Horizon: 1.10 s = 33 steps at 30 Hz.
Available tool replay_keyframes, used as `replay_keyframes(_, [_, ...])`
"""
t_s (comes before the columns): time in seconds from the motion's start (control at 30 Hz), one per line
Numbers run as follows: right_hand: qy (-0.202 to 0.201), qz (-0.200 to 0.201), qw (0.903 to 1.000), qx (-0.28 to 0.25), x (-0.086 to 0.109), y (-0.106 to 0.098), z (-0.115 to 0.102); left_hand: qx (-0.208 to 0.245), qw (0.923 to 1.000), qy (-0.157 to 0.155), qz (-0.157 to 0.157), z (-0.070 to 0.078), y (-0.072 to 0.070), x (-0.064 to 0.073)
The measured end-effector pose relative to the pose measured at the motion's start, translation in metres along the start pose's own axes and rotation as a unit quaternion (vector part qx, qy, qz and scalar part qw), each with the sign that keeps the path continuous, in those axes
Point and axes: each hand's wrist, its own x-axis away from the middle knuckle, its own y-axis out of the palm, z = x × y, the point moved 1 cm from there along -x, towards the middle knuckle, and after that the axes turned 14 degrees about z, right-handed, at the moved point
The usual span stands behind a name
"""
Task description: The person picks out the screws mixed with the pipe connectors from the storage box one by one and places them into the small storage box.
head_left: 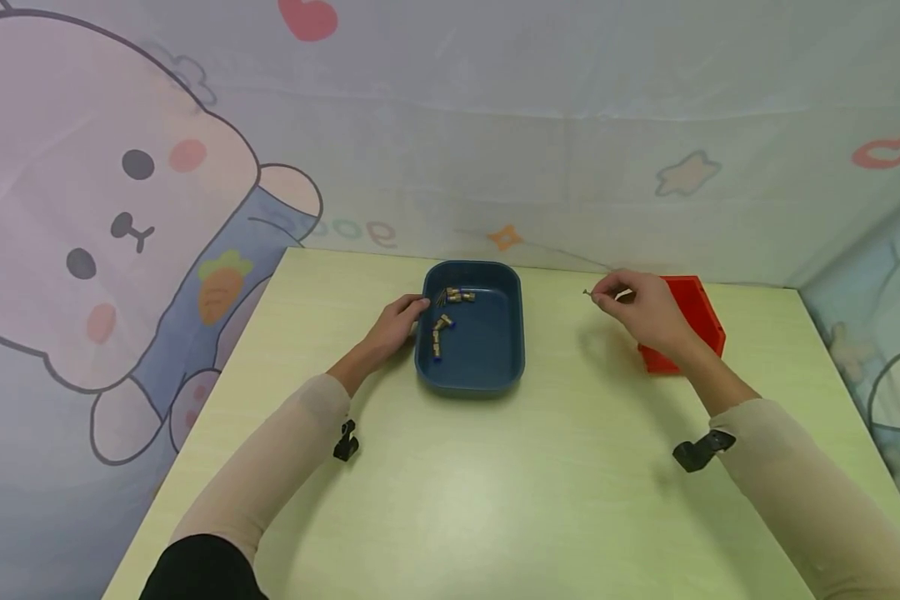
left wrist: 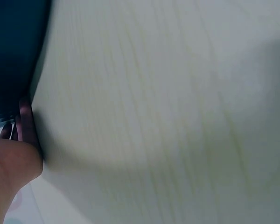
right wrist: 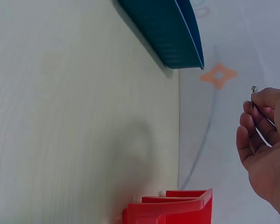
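A screw (right wrist: 254,88) with a small round head is pinched between the thumb and fingertips of my right hand (head_left: 640,307). That hand is raised above the table, just left of a red bin (head_left: 693,317) which it partly covers. My left hand (head_left: 395,327) holds the left wall of a dark blue tray (head_left: 487,379) at its rim; in the left wrist view its fingers (left wrist: 27,122) lie along the tray's outside. Inside the tray, several brass fittings (head_left: 461,297) with blue parts lie on the left side, with a few thin screws (head_left: 441,298) beside them.
A pale wooden table (head_left: 450,483) carries both containers, the tray at its back middle and the red bin at its back right. Behind it hangs a printed cloth (head_left: 450,150). Black mounts (head_left: 701,451) are strapped to both sleeves.
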Motion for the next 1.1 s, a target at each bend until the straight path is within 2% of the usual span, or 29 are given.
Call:
replay_keyframes(0.23, [0.005,0.019,0.9998,0.003,0.000,-0.012,0.004,0.004,1.0000,-0.002,-0.003,0.004,0.001,0.001])
replay_keyframes(0.6, [0.019,0.035,0.9992,-0.001,-0.001,-0.021,0.011,0.001,1.0000,-0.007,0.001,0.003,-0.001,0.004])
replay_keyframes(1.1, [0.015,0.064,0.9976,0.023,-0.002,-0.036,0.028,-0.001,1.0000,-0.003,0.002,0.000,-0.001,0.001])
